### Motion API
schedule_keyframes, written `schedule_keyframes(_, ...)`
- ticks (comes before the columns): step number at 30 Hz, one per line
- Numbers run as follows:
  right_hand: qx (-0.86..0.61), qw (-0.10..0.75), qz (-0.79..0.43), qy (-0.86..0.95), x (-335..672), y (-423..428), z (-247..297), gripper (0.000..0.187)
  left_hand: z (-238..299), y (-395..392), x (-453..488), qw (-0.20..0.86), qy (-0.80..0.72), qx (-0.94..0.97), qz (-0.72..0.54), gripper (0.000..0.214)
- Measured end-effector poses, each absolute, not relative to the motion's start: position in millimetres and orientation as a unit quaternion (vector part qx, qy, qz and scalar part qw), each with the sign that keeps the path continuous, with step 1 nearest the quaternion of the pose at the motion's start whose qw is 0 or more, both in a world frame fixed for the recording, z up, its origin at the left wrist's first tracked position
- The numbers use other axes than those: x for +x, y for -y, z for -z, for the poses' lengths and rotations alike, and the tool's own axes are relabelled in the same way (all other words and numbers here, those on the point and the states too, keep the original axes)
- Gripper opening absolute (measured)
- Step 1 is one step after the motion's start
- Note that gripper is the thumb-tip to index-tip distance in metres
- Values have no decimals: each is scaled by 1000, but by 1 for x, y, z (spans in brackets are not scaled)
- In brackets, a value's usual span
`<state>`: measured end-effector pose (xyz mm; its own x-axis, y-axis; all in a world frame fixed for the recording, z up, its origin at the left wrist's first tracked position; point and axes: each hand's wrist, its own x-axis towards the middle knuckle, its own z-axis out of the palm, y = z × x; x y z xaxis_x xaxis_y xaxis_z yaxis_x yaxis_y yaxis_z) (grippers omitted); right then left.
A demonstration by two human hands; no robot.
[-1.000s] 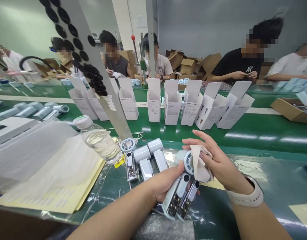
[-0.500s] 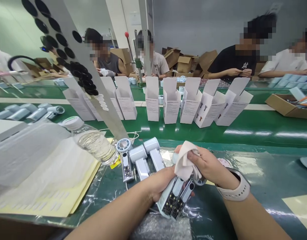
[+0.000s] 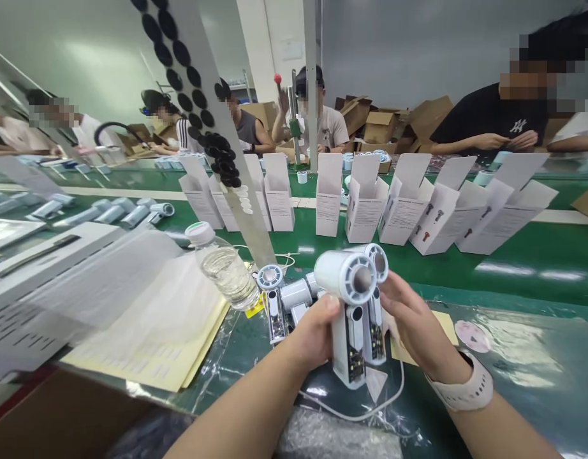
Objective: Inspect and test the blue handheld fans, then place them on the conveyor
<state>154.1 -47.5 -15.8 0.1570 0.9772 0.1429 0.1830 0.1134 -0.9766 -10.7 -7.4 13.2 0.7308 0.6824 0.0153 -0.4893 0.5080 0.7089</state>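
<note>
A light blue handheld fan [image 3: 339,274] stands upright in my left hand [image 3: 316,331], its thumb at the fan head and the rest of the fingers hidden behind the handle. The handle's open side shows a circuit board. Right behind it is a second handheld fan [image 3: 376,331], also with its board exposed. My right hand [image 3: 416,322] curls against that second fan, fingertips mostly out of sight. A bit of pale cloth [image 3: 390,326] shows below the right fingers. More fans lie to the left, one [image 3: 275,312] with its board uncovered.
Open white boxes [image 3: 365,210] line the green belt ahead. A water bottle [image 3: 227,271] leans by a metal post [image 3: 249,226]. Yellow sheets [image 3: 174,366] lie left, bubble wrap [image 3: 339,437] in front, and a white cable [image 3: 351,417] loops below the fans. Several people work across the belt.
The cloth has dropped from the fan heads to below my right hand. Both fans have turned upright, heads facing me. The view has swung left.
</note>
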Motion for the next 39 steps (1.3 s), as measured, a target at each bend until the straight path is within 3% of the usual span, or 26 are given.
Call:
schedule_keyframes(2,-458,517,-538,483,147,55,3,54,-10,8,-11,837,-150,381,-362,47)
schedule_keyframes(5,-429,483,-579,497,149,58,-6,55,-9,7,-11,832,-158,363,-389,46)
schedule_keyframes(11,-643,438,-240,581,172,30,29,21,-16,-7,-13,846,-172,286,-416,53)
schedule_keyframes(15,-649,460,-179,579,179,27,29,21,-13,-11,-12,848,-191,275,-410,62)
schedule_keyframes(19,-630,567,-132,514,185,43,7,20,-1,-3,-5,872,-240,272,-329,67)
schedule_keyframes(22,-545,615,-212,529,187,52,-9,17,8,7,1,898,-264,278,-218,71)
schedule_keyframes(25,-480,559,-383,557,191,56,-20,19,13,15,4,916,-257,291,-106,73)
schedule_keyframes(29,-445,438,-554,551,204,59,-28,61,15,21,3,922,-222,316,-40,70)
schedule_keyframes(34,-425,334,-570,619,207,57,-31,53,21,20,3,926,-204,314,-56,60)
schedule_keyframes(39,-441,370,-520,631,197,52,-25,49,23,15,3,915,-234,320,-72,66)
